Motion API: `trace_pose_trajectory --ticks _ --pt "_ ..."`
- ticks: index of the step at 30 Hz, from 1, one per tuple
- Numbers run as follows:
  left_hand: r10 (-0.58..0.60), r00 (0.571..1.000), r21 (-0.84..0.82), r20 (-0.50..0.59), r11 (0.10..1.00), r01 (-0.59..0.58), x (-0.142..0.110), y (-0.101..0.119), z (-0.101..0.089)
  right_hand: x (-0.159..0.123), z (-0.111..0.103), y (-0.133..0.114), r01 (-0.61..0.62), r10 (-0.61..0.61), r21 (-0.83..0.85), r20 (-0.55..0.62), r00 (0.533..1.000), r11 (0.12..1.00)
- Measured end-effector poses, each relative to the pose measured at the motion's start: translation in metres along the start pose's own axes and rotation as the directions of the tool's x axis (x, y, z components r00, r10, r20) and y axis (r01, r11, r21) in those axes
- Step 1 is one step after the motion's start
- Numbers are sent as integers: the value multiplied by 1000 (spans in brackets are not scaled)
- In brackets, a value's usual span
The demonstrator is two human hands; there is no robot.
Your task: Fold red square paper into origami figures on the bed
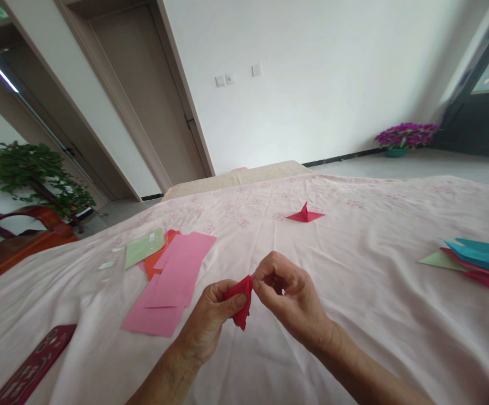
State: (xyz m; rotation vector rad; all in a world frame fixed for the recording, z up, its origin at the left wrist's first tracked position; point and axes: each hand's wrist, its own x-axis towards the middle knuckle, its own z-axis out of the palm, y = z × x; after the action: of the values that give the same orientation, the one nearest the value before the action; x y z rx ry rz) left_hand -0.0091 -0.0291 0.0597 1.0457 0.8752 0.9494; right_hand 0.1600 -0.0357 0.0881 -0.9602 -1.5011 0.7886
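Low over the middle of the cloth, a small piece of folded red paper [241, 318] is pinched between the thumb and fingers of my left hand [213, 315]. My right hand [289, 295] has its thumb and index finger closed on the top corner of the same paper. The fingertips of both hands almost meet there, and part of the paper is hidden behind my left thumb. Farther out on the cloth stands a folded red paper boat shape [306, 214] with a raised point in its middle.
Pink paper sheets [181, 270], an orange sheet and a pale green packet [145, 247] lie left on the patterned pink cloth [354, 337]. A dark red case [34, 365] rests near left. Blue, red and green papers [480, 259] are piled at right. A wooden chair [25, 236] stands left.
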Motion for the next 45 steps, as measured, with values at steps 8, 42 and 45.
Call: trace_pose_trajectory --ticks 8,42,45 --pt "89 995 40 -51 995 -87 1 -2 4 -1 -3 1 -31 30 8 69 997 999" --pt "159 977 608 -141 793 -42 22 -41 -24 3 14 98 -252 250 -298 -44 967 921" --pt "492 870 698 -19 630 -341 20 -39 -24 4 11 108 -194 210 -399 -4 978 896"
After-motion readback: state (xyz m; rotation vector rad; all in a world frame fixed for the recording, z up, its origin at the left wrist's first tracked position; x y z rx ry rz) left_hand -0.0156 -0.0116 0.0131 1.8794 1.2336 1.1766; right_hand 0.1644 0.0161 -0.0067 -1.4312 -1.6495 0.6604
